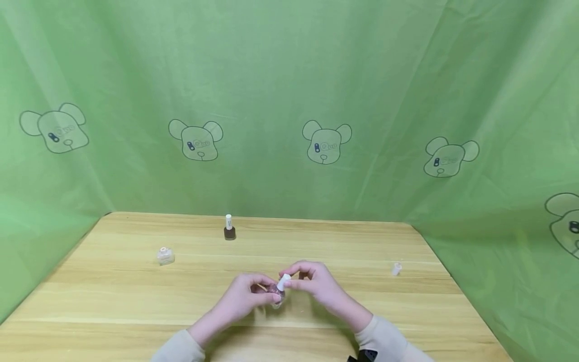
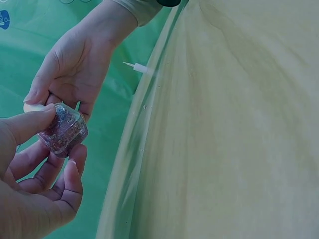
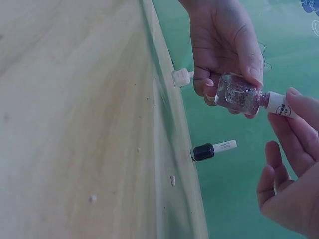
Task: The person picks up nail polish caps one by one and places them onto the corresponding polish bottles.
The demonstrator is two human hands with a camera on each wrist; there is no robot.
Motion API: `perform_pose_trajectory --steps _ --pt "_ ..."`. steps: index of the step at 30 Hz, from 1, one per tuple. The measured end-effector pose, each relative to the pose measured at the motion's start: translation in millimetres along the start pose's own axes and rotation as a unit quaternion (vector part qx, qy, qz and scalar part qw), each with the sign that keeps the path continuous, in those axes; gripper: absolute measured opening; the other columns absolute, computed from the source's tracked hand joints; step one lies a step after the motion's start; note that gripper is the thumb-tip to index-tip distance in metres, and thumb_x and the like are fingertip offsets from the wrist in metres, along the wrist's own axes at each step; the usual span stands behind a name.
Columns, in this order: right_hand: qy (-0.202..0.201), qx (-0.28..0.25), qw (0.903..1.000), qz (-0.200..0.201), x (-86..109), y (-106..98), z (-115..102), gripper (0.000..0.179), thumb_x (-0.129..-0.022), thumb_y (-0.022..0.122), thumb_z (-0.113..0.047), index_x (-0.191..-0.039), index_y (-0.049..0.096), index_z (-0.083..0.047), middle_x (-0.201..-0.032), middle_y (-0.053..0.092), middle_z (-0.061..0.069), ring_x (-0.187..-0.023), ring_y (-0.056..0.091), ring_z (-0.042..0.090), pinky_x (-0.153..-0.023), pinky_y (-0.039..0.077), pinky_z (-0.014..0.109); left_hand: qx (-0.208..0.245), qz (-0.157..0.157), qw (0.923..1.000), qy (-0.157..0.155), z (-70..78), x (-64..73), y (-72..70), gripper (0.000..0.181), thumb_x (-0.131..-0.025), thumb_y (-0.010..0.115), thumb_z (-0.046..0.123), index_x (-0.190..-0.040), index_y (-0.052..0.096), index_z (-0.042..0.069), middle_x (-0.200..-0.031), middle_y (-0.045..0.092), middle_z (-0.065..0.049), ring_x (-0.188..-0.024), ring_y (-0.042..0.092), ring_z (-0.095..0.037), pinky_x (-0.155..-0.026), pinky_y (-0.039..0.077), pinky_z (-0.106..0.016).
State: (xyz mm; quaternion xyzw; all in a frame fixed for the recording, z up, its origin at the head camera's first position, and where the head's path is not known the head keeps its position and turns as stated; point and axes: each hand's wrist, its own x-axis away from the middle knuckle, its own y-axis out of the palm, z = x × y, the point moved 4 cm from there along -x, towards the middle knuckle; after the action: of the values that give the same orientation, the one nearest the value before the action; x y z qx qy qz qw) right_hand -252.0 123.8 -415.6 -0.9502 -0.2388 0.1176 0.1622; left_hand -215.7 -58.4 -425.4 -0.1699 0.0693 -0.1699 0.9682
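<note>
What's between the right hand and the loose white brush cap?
Only bare wooden tabletop shows between the right hand and the loose white brush cap, as seen in the head view.

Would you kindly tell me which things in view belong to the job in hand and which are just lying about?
Job in hand:
- glitter bottle, held by the left hand
- white cap at its neck, pinched by the right hand

Seemingly just lying about:
- dark bottle, capped, upright
- pale bottle, uncapped
- loose brush cap
</note>
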Motion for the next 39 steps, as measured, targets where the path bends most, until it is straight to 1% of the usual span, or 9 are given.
perform_pose_trajectory --steps 3,8,13,17,20,22,25,31,39 --pt "0.008 -0.001 0.9998 0.018 0.4 0 -1 0.019 -0.080 0.076 -0.015 -0.094 0.070 -0.002 -0.099 0.072 0.015 -0.071 0.051 0.009 -0.067 0.043 0.020 0.002 0.003 1.0000 -0.004 -0.2 0.8 1.5 0.031 -0.079 0.079 0.027 -0.102 0.072 0.007 -0.092 0.072 -0.004 -0.073 0.060 -0.011 -0.065 0.051 -0.020" --pt "0.025 -0.005 0.9986 0.045 1.9 1 -4 0.021 -0.077 0.079 -0.014 -0.084 0.066 0.000 -0.079 0.066 -0.006 -0.068 0.049 0.011 -0.067 0.042 0.022 -0.009 0.014 0.9999 0.000 3.4 2.8 2.5 0.029 -0.078 0.080 0.026 -0.099 0.071 0.007 -0.089 0.071 -0.005 -0.071 0.059 -0.010 -0.062 0.050 -0.019" --pt "0.042 -0.009 0.9973 0.060 2.0 3 -3 0.027 -0.078 0.079 -0.014 -0.080 0.059 0.003 -0.073 0.058 -0.010 -0.063 0.044 0.008 -0.063 0.039 0.020 -0.027 0.025 0.9992 0.013 8.3 4.4 3.0 0.026 -0.077 0.081 0.026 -0.093 0.071 0.007 -0.087 0.071 -0.005 -0.069 0.057 -0.009 -0.063 0.049 -0.018" --pt "0.037 -0.006 0.9982 0.047 1.3 4 -1 0.025 -0.082 0.076 -0.017 -0.087 0.060 0.001 -0.081 0.060 -0.003 -0.067 0.048 0.008 -0.064 0.041 0.019 -0.023 0.031 0.9991 0.018 7.7 3.9 3.2 0.027 -0.077 0.080 0.025 -0.095 0.071 0.007 -0.088 0.071 -0.005 -0.069 0.057 -0.008 -0.064 0.049 -0.018" --pt "0.019 -0.009 0.9994 0.027 -0.3 3 0 0.023 -0.089 0.069 -0.019 -0.103 0.064 -0.001 -0.099 0.067 0.010 -0.083 0.056 0.009 -0.077 0.045 0.024 -0.007 0.035 0.9992 0.015 4.4 2.1 2.7 0.028 -0.078 0.079 0.025 -0.098 0.072 0.007 -0.091 0.072 -0.006 -0.070 0.059 -0.008 -0.064 0.051 -0.018" --pt "0.008 -0.020 0.9997 0.012 -1.5 2 1 0.028 -0.093 0.064 -0.020 -0.114 0.064 -0.002 -0.114 0.066 0.020 -0.097 0.060 0.010 -0.089 0.044 0.030 0.006 0.038 0.9992 0.011 2.2 0.7 2.1 0.029 -0.079 0.079 0.025 -0.100 0.072 0.007 -0.093 0.073 -0.008 -0.071 0.061 -0.008 -0.065 0.052 -0.019" --pt "-0.002 -0.036 0.9993 -0.005 -3.0 0 2 0.033 -0.095 0.061 -0.019 -0.124 0.062 -0.004 -0.127 0.062 0.022 -0.109 0.061 0.009 -0.097 0.043 0.034 0.022 0.039 0.9990 0.004 -0.5 -0.8 1.3 0.030 -0.080 0.078 0.026 -0.102 0.072 0.007 -0.098 0.074 -0.009 -0.073 0.063 -0.009 -0.066 0.053 -0.020" --pt "-0.009 -0.038 0.9990 -0.024 -2.2 -1 1 0.033 -0.092 0.065 -0.015 -0.121 0.064 -0.002 -0.125 0.065 0.019 -0.103 0.063 0.014 -0.088 0.049 0.025 0.033 0.037 0.9988 0.003 -1.9 -1.5 0.5 0.030 -0.081 0.077 0.023 -0.104 0.072 0.005 -0.100 0.073 -0.011 -0.074 0.063 -0.010 -0.066 0.053 -0.020" --pt "-0.013 -0.006 0.9999 -0.006 0.0 -2 -3 0.029 -0.089 0.068 -0.017 -0.114 0.068 -0.004 -0.117 0.068 0.018 -0.092 0.059 0.014 -0.081 0.047 0.023 0.029 0.033 0.9990 0.003 -2.5 -1.7 1.0 0.029 -0.081 0.077 0.023 -0.103 0.072 0.005 -0.098 0.074 -0.011 -0.071 0.061 -0.010 -0.064 0.052 -0.019"
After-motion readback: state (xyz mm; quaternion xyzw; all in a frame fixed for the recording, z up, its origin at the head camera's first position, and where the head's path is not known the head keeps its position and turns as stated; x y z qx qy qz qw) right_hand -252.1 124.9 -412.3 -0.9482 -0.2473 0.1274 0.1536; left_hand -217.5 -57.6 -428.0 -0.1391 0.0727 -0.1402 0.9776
